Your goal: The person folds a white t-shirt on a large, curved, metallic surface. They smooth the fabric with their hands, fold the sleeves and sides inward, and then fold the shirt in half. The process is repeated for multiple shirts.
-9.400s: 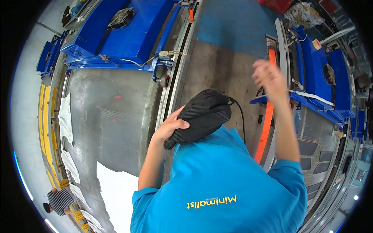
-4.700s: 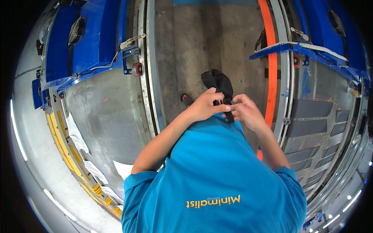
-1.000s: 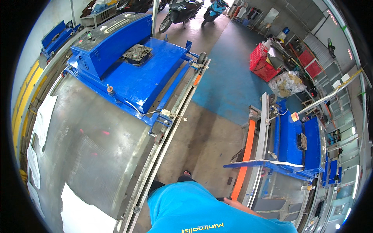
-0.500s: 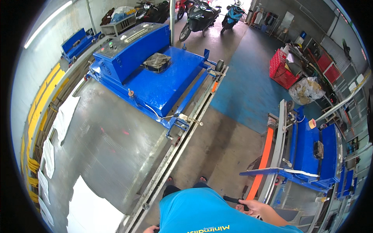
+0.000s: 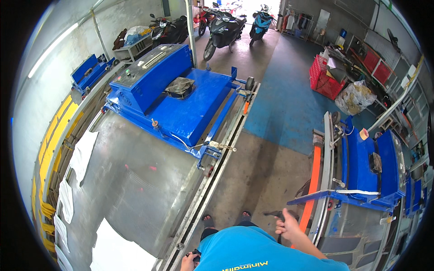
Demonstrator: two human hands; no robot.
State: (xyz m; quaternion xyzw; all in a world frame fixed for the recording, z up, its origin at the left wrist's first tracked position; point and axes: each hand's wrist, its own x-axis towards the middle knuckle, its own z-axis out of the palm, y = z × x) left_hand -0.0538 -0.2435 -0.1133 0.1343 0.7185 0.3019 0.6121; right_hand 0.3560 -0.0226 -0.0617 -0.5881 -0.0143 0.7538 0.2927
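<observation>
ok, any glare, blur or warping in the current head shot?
Head view: the doorway is blown out white; head view: the metal table shows a soft, pale sheen; head view: the dark strap in the right grip looks smeared, likely by motion; head view: the yellow strips bow along the left rim, and the corners go black.

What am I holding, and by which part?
Your right hand grips a narrow black strap-like thing, apparently partway along; left hand touches a black object, hold unclear.
</observation>
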